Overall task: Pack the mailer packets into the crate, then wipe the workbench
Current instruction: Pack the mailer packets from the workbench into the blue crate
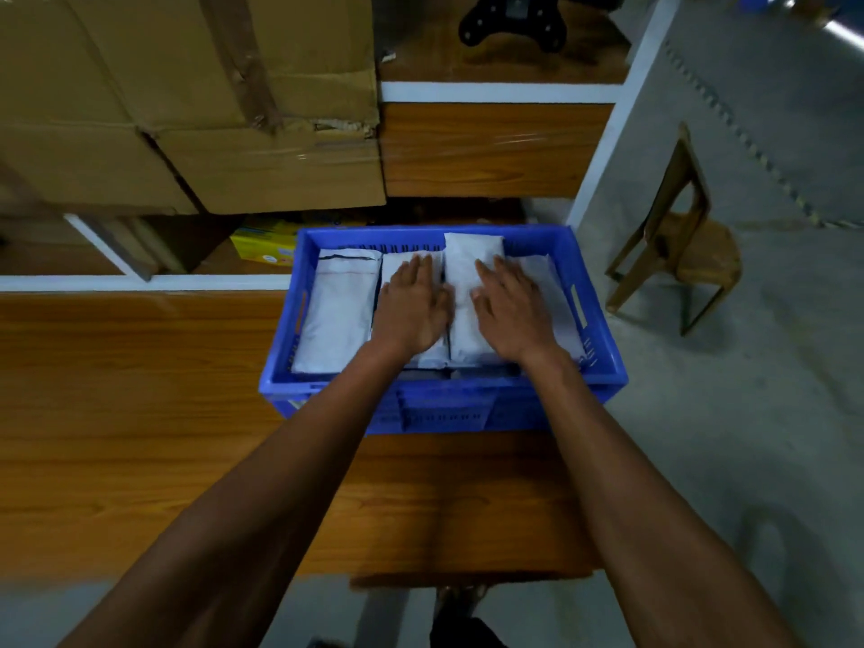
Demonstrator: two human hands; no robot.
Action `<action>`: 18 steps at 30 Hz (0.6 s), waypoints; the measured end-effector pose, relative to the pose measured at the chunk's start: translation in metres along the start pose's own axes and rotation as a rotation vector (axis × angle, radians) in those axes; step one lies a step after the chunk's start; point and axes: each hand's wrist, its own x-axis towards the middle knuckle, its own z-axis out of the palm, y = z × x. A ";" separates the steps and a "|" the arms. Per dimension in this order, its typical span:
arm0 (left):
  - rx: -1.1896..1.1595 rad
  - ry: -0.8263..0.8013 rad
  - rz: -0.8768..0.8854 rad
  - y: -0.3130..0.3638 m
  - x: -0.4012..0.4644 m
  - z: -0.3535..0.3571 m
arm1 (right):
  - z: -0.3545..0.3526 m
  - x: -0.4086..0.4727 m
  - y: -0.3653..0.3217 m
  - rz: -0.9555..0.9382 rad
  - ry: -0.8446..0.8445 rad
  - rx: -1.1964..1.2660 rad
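Blue crate point(603, 367) on workbench point(117, 413) edge; white mailer packets point(336, 311) side by side inside. Left hand point(411, 311) and right hand point(509, 311) flat on middle packets, fingers point(491, 273) straight, released, pressing down. Judged: packets light, soft, slippery film; best taken by long edges, beside fingertips. No legible writing on packets; yellow box point(262, 247) beyond fingertips, print unreadable.

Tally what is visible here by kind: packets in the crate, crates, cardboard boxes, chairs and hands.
White mailer packets in the crate: 4 visible, side by side, two partly under the hands
Blue crate: 1
Cardboard boxes: 2
Wooden chair: 1
Hands: 2, left hand and right hand, flat on the packets
Total: 10
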 end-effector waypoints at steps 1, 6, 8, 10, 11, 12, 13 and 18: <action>-0.010 0.037 0.039 -0.005 -0.014 -0.008 | -0.004 -0.008 -0.012 -0.007 0.077 0.044; 0.031 0.269 0.127 -0.068 -0.114 -0.047 | 0.008 -0.072 -0.128 -0.156 0.268 0.243; 0.091 0.296 0.113 -0.104 -0.158 -0.057 | 0.030 -0.100 -0.182 -0.217 0.281 0.312; 0.113 0.287 0.060 -0.148 -0.203 -0.066 | 0.061 -0.126 -0.234 -0.240 0.222 0.387; 0.113 0.277 0.027 -0.173 -0.225 -0.069 | 0.078 -0.139 -0.257 -0.238 0.179 0.398; 0.109 0.267 -0.017 -0.199 -0.246 -0.071 | 0.099 -0.151 -0.278 -0.229 0.126 0.394; 0.100 0.251 -0.074 -0.226 -0.267 -0.074 | 0.119 -0.162 -0.296 -0.218 0.057 0.387; 0.079 0.178 -0.375 -0.340 -0.362 -0.079 | 0.200 -0.205 -0.368 -0.260 -0.309 0.302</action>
